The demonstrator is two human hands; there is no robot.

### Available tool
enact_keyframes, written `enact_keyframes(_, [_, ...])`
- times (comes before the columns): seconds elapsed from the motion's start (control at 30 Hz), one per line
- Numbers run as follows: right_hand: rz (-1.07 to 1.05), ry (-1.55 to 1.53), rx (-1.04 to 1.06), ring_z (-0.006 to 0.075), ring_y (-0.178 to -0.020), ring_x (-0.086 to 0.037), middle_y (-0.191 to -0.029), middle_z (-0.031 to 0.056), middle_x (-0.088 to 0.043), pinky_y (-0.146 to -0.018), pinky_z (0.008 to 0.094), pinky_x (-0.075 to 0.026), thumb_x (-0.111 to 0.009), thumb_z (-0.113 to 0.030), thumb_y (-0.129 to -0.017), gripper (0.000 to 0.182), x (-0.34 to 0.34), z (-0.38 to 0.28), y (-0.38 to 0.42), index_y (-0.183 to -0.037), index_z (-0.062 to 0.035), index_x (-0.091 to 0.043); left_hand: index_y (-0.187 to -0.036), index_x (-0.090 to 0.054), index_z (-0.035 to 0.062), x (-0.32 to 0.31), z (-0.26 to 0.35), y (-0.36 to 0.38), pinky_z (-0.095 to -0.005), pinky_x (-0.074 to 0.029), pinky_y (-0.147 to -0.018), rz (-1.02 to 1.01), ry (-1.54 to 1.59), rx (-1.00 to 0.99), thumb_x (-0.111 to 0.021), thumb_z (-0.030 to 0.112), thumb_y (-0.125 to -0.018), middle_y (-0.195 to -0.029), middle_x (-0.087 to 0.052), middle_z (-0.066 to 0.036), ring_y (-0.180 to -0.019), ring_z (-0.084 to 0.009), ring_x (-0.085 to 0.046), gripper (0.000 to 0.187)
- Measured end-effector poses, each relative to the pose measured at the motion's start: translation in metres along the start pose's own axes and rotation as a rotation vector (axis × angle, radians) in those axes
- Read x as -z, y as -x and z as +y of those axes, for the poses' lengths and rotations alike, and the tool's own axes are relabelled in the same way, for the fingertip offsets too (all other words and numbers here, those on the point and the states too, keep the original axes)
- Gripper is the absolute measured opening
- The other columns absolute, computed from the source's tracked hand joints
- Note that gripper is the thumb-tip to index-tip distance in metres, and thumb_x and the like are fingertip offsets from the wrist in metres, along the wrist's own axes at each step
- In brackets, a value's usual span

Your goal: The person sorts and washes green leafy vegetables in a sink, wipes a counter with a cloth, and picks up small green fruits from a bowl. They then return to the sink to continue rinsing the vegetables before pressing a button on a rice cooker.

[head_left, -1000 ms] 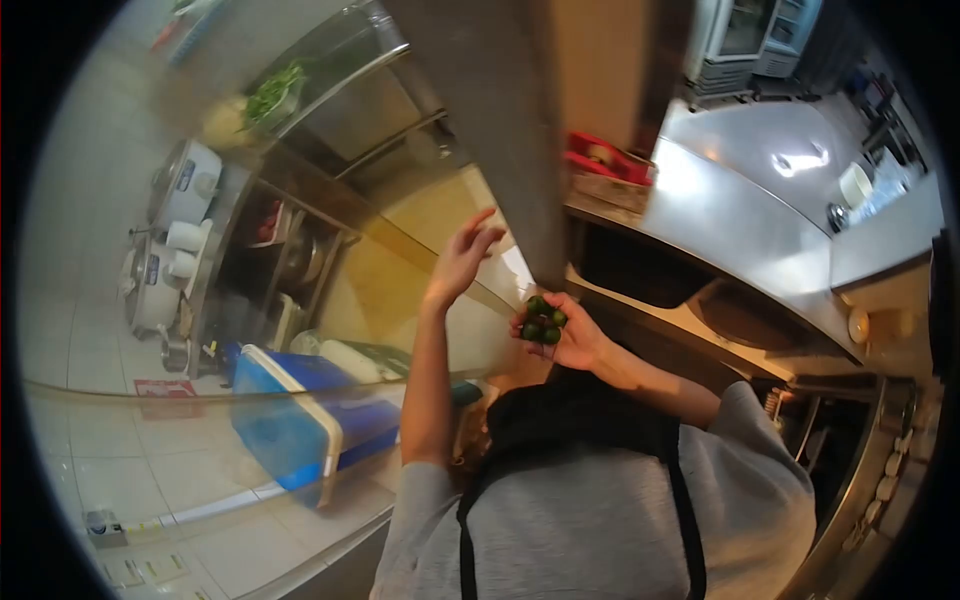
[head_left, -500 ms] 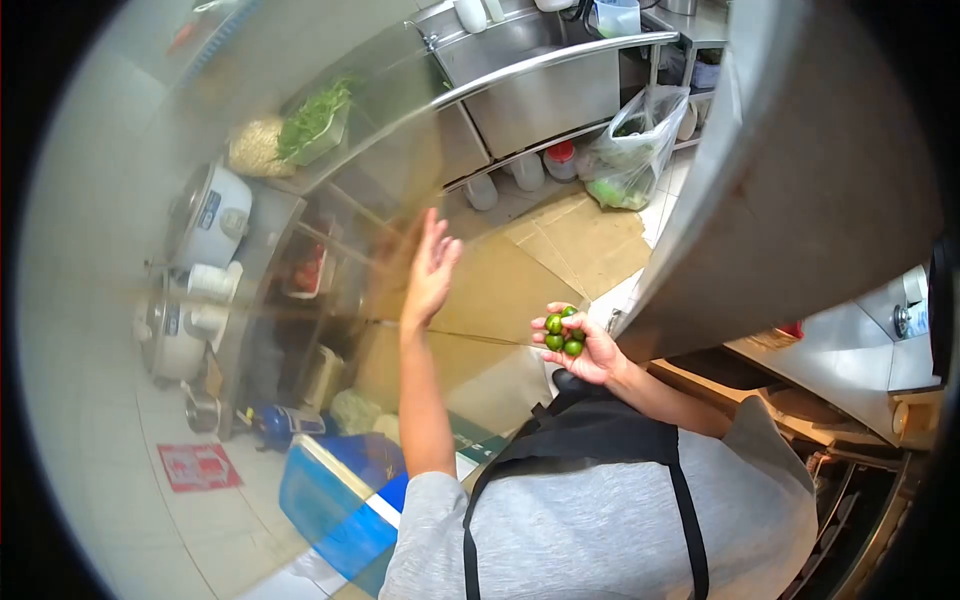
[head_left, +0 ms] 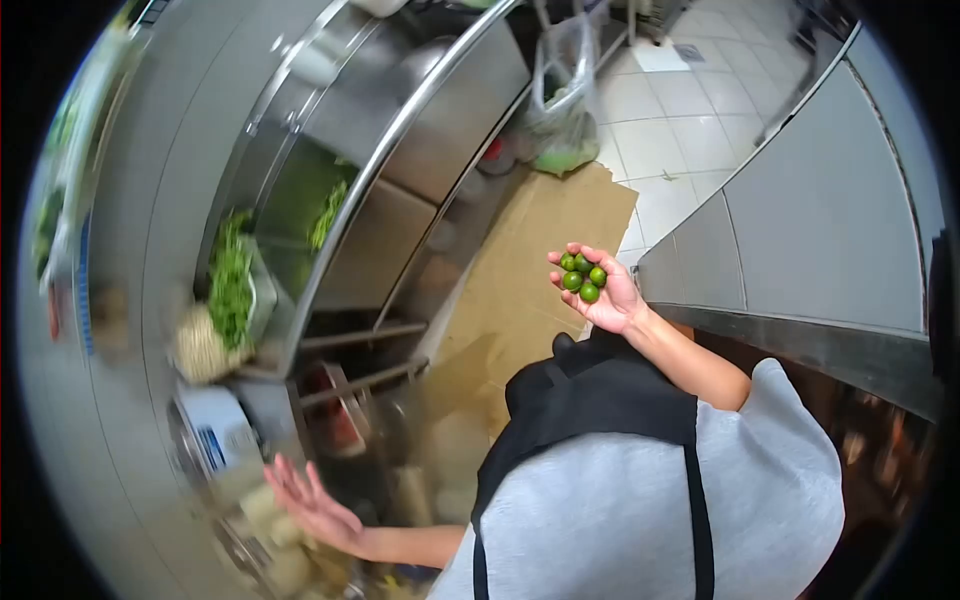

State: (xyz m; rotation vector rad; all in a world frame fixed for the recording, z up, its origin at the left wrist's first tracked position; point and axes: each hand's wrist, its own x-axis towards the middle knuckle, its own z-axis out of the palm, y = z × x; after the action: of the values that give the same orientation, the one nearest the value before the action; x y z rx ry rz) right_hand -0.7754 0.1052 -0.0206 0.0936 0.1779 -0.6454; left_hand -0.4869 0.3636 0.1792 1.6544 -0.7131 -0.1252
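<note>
The right hand lies palm-up, cupping a cluster of small round green limes; being round, they show no long axis. The left hand, fingers spread wide and holding nothing, hangs low at the near left beside a blurred steel shelf unit.

Floor: pale square tiles, running off ahead of me between the steel units.
Cardboard: flattened brown sheets lying directly on the floor, below my raised palm.
Plastic bag: clear, greenish contents, resting on the floor at the cardboard's far edge.
Tabletop: steel, to my left; leafy greens lie on it, blurred.
</note>
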Motion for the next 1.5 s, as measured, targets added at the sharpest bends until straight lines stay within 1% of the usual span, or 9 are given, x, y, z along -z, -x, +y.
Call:
enact_keyframes(0.1, [0.156,0.044,0.11,0.0184,-0.078,-0.057,-0.106,0.0054,-0.057,-0.055,0.0279,-0.05,-0.052,-0.021,-0.085,0.015,-0.013,-0.017,-0.026,-0.098,-0.0118,-0.052,-0.13,-0.028,0.0022,-0.004,-0.012,-0.04,-0.0425,-0.036,-0.095,0.592,0.2,-0.223,-0.036,0.023,-0.095,-0.128,-0.04,-0.019,-0.118,-0.0304,-0.04,0.042])
enact_keyframes(0.2, [0.261,0.046,0.178,0.0116,-0.058,-0.046,-0.095,0.0049,-0.057,-0.039,0.0195,-0.032,-0.055,-0.023,-0.082,0.015,-0.018,-0.049,-0.055,-0.091,-0.0116,-0.053,-0.128,-0.027,0.0021,-0.097,-0.012,-0.113,-0.0409,-0.04,-0.092,0.767,0.149,-0.407,-0.038,0.021,-0.094,-0.124,-0.043,-0.02,-0.113,-0.031,-0.045,0.041])
enact_keyframes(0.3, [0.207,-0.032,0.225,0.0114,-0.052,-0.043,-0.09,0.0073,-0.055,-0.036,0.0193,-0.029,-0.057,-0.027,-0.081,0.017,-0.01,-0.091,-0.083,-0.086,-0.0106,-0.053,-0.13,-0.023,0.0048,-0.188,-0.025,-0.16,-0.0398,-0.042,-0.087,0.278,0.34,-0.337,-0.039,0.021,-0.093,-0.119,-0.046,-0.021,-0.108,-0.0334,-0.048,0.043])
enact_keyframes(0.5, [0.223,-0.052,0.42,0.011,-0.048,-0.04,-0.084,0.0087,-0.055,-0.035,0.0197,-0.028,-0.048,-0.037,-0.084,0.027,0.019,-0.197,-0.129,-0.084,-0.0107,-0.053,-0.135,-0.019,0.0082,-0.362,-0.052,-0.179,-0.0355,-0.042,-0.082,-0.125,0.297,-0.147,-0.039,0.025,-0.094,-0.115,-0.05,-0.018,-0.103,-0.0261,-0.052,0.049])
enact_keyframes(0.63, [0.546,-0.176,0.716,0.0161,-0.064,-0.049,-0.083,0.0055,-0.058,-0.05,0.0269,-0.038,-0.047,-0.036,-0.084,0.025,0.003,-0.264,-0.143,-0.095,-0.0137,-0.053,-0.135,-0.02,0.0078,-0.453,-0.049,-0.19,-0.0287,-0.044,-0.077,-0.435,0.353,0.063,-0.039,0.026,-0.094,-0.11,-0.051,-0.016,-0.094,-0.0219,-0.055,0.049])
enact_keyframes(0.83, [0.607,-0.289,0.994,0.0166,-0.065,-0.049,-0.084,0.0065,-0.055,-0.05,0.0254,-0.039,-0.05,-0.033,-0.083,0.023,0.018,-0.372,-0.146,-0.099,-0.0163,-0.051,-0.135,-0.024,0.0101,-0.604,-0.048,-0.219,-0.0278,-0.042,-0.078,-0.79,0.391,0.085,-0.044,0.022,-0.092,-0.105,-0.056,-0.013,-0.095,-0.0186,-0.056,0.049])
enact_keyframes(1.17, [0.589,-0.397,1.574,0.0148,-0.056,-0.045,-0.076,0.0065,-0.054,-0.042,0.0237,-0.034,-0.044,-0.041,-0.085,0.025,-0.031,-0.587,0.027,-0.094,-0.0184,-0.05,-0.137,-0.019,0.0088,-0.852,0.008,-0.204,-0.0259,-0.043,-0.072,-1.4,0.424,-0.064,-0.047,0.017,-0.091,-0.1,-0.058,-0.012,-0.087,-0.0168,-0.057,0.054])
enact_keyframes(1.33, [0.895,0.098,1.674,0.0115,-0.055,-0.042,-0.075,0.0018,-0.05,-0.043,0.0241,-0.034,-0.051,-0.036,-0.083,0.02,-0.06,-0.768,0.206,-0.094,-0.0195,-0.052,-0.138,-0.018,0.0092,-0.948,0.004,-0.146,-0.0252,-0.043,-0.074,-1.444,0.325,-0.08,-0.047,0.011,-0.09,-0.099,-0.058,-0.012,-0.087,-0.016,-0.056,0.056])
enact_keyframes(1.5, [1.844,0.578,1.767,0.013,-0.063,-0.051,-0.079,0.0033,-0.057,-0.048,0.029,-0.041,-0.058,-0.029,-0.078,0.023,-0.086,-0.899,0.311,-0.09,-0.0094,-0.061,-0.139,-0.015,0.0104,-1.024,0.035,-0.069,-0.0238,-0.043,-0.071,-1.424,0.213,0.062,-0.049,0.009,-0.089,-0.099,-0.058,-0.012,-0.084,-0.0146,-0.056,0.06])
